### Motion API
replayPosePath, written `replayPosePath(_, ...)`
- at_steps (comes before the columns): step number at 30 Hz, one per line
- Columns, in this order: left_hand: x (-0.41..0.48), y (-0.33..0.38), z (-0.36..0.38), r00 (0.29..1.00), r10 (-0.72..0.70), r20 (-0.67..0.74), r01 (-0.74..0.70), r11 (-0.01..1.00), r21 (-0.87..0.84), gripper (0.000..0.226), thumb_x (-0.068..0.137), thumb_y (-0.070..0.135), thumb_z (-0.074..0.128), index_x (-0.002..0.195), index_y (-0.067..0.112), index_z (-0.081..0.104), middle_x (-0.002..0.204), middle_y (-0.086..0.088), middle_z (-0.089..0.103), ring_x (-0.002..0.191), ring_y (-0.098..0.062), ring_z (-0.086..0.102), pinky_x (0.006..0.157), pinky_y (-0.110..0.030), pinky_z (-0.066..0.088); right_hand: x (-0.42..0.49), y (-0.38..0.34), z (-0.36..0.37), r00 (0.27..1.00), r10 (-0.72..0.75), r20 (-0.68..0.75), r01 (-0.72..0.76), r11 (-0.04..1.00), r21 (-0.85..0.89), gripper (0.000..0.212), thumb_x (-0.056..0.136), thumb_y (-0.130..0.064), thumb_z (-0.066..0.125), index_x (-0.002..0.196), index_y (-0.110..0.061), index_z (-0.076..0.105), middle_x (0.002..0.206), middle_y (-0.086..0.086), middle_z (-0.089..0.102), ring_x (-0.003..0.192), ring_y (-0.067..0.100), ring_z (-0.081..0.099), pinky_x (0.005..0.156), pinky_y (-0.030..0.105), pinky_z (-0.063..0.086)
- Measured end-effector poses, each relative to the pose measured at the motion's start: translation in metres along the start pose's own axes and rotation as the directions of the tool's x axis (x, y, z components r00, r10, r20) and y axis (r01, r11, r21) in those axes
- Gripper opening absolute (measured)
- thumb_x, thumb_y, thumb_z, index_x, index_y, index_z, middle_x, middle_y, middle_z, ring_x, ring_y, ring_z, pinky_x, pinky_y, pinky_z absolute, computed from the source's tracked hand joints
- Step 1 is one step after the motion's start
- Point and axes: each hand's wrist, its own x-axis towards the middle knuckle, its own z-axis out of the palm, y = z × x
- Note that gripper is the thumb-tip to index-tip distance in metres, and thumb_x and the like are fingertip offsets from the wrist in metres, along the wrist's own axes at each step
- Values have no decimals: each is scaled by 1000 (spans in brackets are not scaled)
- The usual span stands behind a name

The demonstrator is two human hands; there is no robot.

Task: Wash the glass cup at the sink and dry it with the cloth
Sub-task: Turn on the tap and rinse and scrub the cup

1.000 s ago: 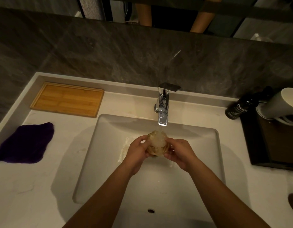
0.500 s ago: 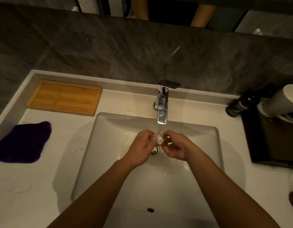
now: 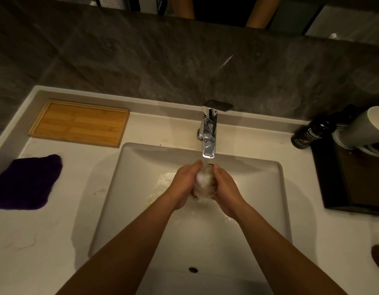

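Note:
The glass cup [image 3: 204,184] is clasped between both my hands over the white sink basin [image 3: 129,188], right under the chrome tap [image 3: 209,133]. Water runs from the spout onto the cup and foams white over it. My left hand [image 3: 185,184] wraps its left side, my right hand [image 3: 224,188] its right side. Most of the glass is hidden by my fingers and the splashing water. The purple cloth [image 3: 24,182] lies flat on the counter far to the left, apart from both hands.
A bamboo tray [image 3: 80,122] sits at the back left of the counter. At the right stand a dark pump bottle [image 3: 307,135], a white mug [image 3: 367,126] and a black tray [image 3: 337,188]. A dark stone wall rises behind the tap.
The cup has been turned between my hands under the stream. Half a second ago little of it showed and the drain was visible; now it is upright again and covered in foaming water.

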Motion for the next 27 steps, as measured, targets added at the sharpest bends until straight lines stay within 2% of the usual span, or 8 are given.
replayPosePath(3, 0, 2, -3, 999, 34, -2, -34, 993, 117, 39, 88, 49, 70, 88, 10, 74, 80, -9, 78, 71, -24, 73, 56, -29, 53, 1, 0, 3, 999, -34, -19, 33, 998, -55, 50, 102, -54, 48, 124, -16, 72, 119, 15, 80, 114, 40, 75, 95, 57, 58)
replayPosePath(8, -8, -15, 24, 967, 90, -237, -116, 989, -95, 47, 90, 54, 64, 98, 8, 69, 93, -15, 77, 79, -32, 75, 64, -43, 57, 3, 7, 18, 976, -92, -196, 116, 986, 118, 50, 97, -55, 50, 118, -17, 76, 119, 17, 79, 113, 40, 74, 100, 61, 56)
replayPosePath(13, 3, -6, 2, 996, -76, -53, 73, 996, -48, 55, 87, 54, 67, 99, 1, 75, 99, -24, 78, 94, -42, 75, 86, -61, 57, 6, 5, 12, 975, -152, -162, 140, 986, -87, 40, 102, -45, 53, 102, -11, 73, 111, 23, 76, 107, 36, 73, 95, 47, 57)
replayPosePath(15, 3, -9, 1, 998, -14, -69, 9, 998, -67, 55, 89, 51, 68, 95, -3, 75, 98, -28, 76, 92, -42, 75, 86, -55, 58, 7, 6, 14, 971, -157, -179, 148, 987, -61, 39, 101, -45, 55, 101, -9, 73, 112, 24, 76, 111, 41, 72, 99, 53, 56)
replayPosePath(19, -4, -20, 17, 986, 9, -169, -42, 980, -193, 60, 88, 59, 61, 104, 3, 74, 99, -22, 78, 93, -34, 76, 82, -44, 60, 4, 14, 30, 945, -136, -298, 165, 983, 76, 31, 104, -40, 53, 113, -18, 72, 116, 10, 78, 112, 29, 73, 104, 50, 57)
replayPosePath(22, 3, -10, -3, 996, -81, -37, 77, 994, -82, 45, 97, 46, 61, 99, 3, 75, 94, -18, 79, 84, -33, 76, 73, -38, 60, 9, 9, 19, 962, -183, -204, 166, 982, -94, 27, 107, -30, 52, 108, -11, 72, 108, 15, 76, 100, 24, 71, 90, 37, 55)
replayPosePath(24, 5, -4, -8, 998, -60, 0, 60, 996, -62, 37, 99, 38, 62, 92, 5, 76, 91, -17, 78, 84, -32, 74, 80, -42, 57, 13, 8, 15, 966, -208, -151, 189, 973, -134, 26, 106, -25, 53, 105, -9, 73, 109, 21, 76, 98, 27, 70, 88, 38, 54)
replayPosePath(27, -1, -13, 8, 993, 22, -120, -44, 983, -178, 33, 103, 34, 55, 100, 7, 75, 100, -17, 78, 93, -32, 75, 86, -44, 58, 10, 9, 29, 951, -168, -258, 182, 983, 31, 26, 105, -24, 51, 117, -11, 71, 116, 11, 77, 105, 25, 73, 86, 34, 58)
